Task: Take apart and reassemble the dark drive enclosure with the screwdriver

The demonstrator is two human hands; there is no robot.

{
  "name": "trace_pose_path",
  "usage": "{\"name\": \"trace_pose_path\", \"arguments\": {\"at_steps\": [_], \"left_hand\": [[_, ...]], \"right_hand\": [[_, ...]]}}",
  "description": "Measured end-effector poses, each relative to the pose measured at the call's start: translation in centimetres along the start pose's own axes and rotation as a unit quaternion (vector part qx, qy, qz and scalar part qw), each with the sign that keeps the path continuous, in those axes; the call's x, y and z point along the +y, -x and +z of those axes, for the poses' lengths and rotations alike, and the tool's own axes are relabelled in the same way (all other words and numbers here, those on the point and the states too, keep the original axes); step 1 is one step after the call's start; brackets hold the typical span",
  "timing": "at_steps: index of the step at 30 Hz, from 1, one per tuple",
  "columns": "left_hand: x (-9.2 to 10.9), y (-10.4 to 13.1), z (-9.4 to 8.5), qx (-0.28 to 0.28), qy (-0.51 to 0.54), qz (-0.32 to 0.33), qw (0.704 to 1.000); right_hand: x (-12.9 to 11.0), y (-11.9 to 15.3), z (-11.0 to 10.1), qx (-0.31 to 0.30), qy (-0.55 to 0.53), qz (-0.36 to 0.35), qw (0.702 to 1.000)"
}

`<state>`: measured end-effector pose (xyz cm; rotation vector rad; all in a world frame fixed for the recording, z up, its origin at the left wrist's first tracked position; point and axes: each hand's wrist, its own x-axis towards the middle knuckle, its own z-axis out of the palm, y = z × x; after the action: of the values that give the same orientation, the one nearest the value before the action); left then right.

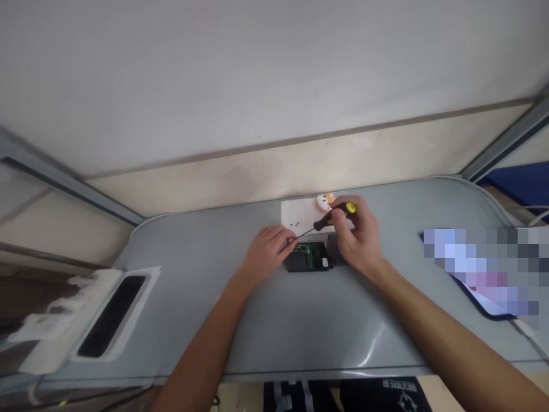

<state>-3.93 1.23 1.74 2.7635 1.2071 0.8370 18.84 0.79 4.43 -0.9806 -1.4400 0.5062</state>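
Note:
My right hand [358, 237] grips a screwdriver [329, 219] with a black and yellow handle, its thin shaft slanting down to the left. The tip reaches the upper left corner of an opened black device with a green circuit board [307, 255], which lies flat on the table. There my left hand [271, 250] has its fingers drawn together, beside the tip and against the device's left edge; what they pinch is hidden. A dark grey flat piece [337, 250] lies right of the board, partly under my right hand.
Several small dark screws [294, 224] lie on a white sheet [295, 210] behind the device, near an orange and white animal-face item [325, 202]. A black phone [112, 316] rests at the left by a white power strip [68, 326]. A lit screen [476, 280] is at the right.

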Motion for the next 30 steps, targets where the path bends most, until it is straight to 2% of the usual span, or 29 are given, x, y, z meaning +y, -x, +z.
{"name": "trace_pose_path", "arguments": {"at_steps": [10, 17, 24, 30], "left_hand": [[0.2, 0.0, -0.6, -0.038, -0.037, -0.002, 0.999], [0.8, -0.1, -0.8, -0.068, -0.060, 0.020, 0.996], [0.8, 0.0, -0.7, -0.050, -0.002, -0.024, 0.998], [0.2, 0.0, -0.6, -0.075, 0.029, -0.046, 0.996]], "right_hand": [[0.3, 0.5, 0.3, -0.013, 0.029, -0.014, 0.999], [0.1, 0.4, 0.2, -0.030, 0.054, -0.018, 0.998], [1.0, 0.7, 0.3, -0.059, 0.041, 0.006, 0.997], [1.6, 0.9, 0.6, -0.069, 0.045, 0.031, 0.996]]}}
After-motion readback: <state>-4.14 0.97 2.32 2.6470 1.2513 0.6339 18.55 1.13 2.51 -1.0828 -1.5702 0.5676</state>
